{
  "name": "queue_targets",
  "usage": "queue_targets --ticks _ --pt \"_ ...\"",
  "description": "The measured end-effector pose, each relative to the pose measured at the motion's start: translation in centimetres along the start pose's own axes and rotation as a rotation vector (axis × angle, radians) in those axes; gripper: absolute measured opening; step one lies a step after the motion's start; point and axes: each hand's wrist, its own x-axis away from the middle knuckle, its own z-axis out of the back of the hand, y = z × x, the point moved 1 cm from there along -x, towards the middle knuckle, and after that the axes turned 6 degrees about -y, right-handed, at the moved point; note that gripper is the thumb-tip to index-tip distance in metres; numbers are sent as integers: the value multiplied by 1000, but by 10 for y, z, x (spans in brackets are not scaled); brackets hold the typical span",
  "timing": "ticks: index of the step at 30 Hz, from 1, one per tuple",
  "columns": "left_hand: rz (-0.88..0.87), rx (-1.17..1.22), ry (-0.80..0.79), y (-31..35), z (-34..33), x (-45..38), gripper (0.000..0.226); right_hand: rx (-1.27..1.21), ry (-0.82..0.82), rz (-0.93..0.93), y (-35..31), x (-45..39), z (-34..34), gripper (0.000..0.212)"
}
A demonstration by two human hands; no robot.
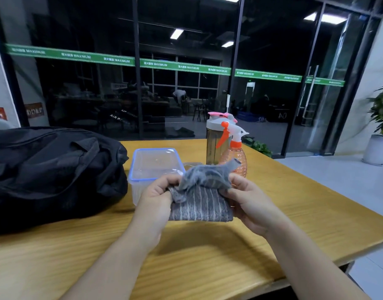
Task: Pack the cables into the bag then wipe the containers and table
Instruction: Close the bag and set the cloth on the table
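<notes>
1. I have both hands clamped on the grey striped cloth [200,198], the left hand [158,198] pinching its 9 o'clock edge and the right hand [249,200] its 3 o'clock edge, apparently to fold it into a wiping pad.
2. The clear blue-rimmed container [151,167] waits just beyond at 11 o'clock, within reach.
3. The black bag [54,172] lies at 9 o'clock on the counter [207,256]; no cables show.
4. The orange spray bottle [235,148] stands at 1 o'clock, handy for wetting.

One bag [54,169], one cloth [201,202], two bottles [216,144].

My view cuts the black bag [45,174] off at the left edge — the cloth [200,202] hides a second small container [191,164] behind it, mostly unreadable
</notes>
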Motion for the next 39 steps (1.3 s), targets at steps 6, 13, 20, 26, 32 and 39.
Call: queue_targets --ticks 6,13,20,26,32,39 --pt "107 197 -163 10 13 9 40 -96 -64 -38 -2 5 2 50" --pt "103 -130 -146 2 36 4 31 -129 -106 -197 0 0 -11 38" --pt "38 -585 -116 -4 74 6 25 397 -118 -149 17 -15 -52 17" --pt "95 -939 -108 -14 88 9 22 899 -57 36 30 -24 -69 7" --pt "-243 -1243 -171 -11 80 12 19 1152 -47 326 29 -18 -62 21" --pt "-255 -1371 -302 -20 67 14 48 1324 -226 350 39 -10 -59 33"
